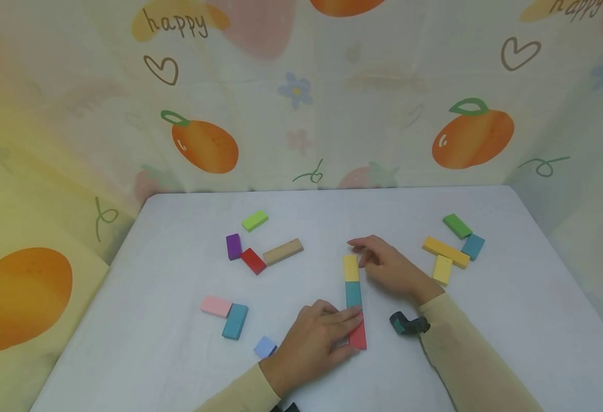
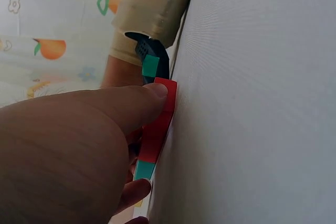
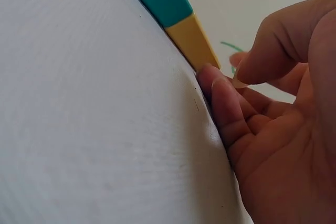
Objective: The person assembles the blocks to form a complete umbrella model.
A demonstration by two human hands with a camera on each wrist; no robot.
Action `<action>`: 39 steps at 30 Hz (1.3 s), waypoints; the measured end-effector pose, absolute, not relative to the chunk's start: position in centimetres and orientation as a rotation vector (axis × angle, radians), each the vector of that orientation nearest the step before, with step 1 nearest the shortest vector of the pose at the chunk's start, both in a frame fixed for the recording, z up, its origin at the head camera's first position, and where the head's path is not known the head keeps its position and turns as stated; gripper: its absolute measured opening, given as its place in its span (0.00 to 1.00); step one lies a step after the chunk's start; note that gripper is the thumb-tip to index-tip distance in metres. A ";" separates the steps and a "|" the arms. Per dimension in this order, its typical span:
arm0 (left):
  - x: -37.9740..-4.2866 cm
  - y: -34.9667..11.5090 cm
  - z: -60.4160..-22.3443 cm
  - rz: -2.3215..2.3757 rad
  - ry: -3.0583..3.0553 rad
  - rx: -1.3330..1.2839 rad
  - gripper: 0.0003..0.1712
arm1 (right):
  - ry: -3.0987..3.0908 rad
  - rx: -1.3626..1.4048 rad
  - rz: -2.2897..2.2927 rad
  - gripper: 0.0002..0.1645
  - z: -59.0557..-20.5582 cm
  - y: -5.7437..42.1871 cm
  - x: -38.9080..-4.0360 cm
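Three wooden blocks lie end to end in a row: a yellow block [image 1: 350, 269], a teal block [image 1: 353, 293] and a red block [image 1: 359, 336]. My left hand [image 1: 319, 340] pinches the red block, its thumb [image 2: 149, 100] on the block's near end and its fingers reaching over the other end by the teal block. Partly hidden by these fingers is the seam between red and teal. Beside the yellow far end is my right hand [image 1: 391, 266], fingers loosely bent and holding nothing. In the right wrist view its fingertips [image 3: 209, 72] are right at the yellow block's end.
Left lie a light green block [image 1: 255, 220], purple block [image 1: 233, 246], red block [image 1: 253, 261], plain wood block [image 1: 283, 252], pink block [image 1: 216, 305], blue block [image 1: 235, 321] and light blue block [image 1: 265, 347]. Right are a green block [image 1: 457, 226], blue block [image 1: 473, 246] and yellow blocks [image 1: 445, 252].
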State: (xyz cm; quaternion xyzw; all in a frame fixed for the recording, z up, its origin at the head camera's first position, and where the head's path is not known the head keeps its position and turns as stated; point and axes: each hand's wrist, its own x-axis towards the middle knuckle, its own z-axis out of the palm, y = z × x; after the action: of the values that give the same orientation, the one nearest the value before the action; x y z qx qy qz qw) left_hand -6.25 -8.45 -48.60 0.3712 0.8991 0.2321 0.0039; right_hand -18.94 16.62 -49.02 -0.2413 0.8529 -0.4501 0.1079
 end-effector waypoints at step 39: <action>-6.2 -8.3 -48.7 0.706 2.839 1.150 0.35 | 2.500 -0.682 -1.356 0.26 -49.2 16.8 -19.0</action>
State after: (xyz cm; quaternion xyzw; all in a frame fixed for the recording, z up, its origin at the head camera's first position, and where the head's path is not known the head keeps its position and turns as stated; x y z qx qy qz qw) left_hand -6.17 -8.26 -48.74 0.3659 0.9031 0.2246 -0.0008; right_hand -19.02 16.75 -49.24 -0.2319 0.8499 -0.4607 0.1081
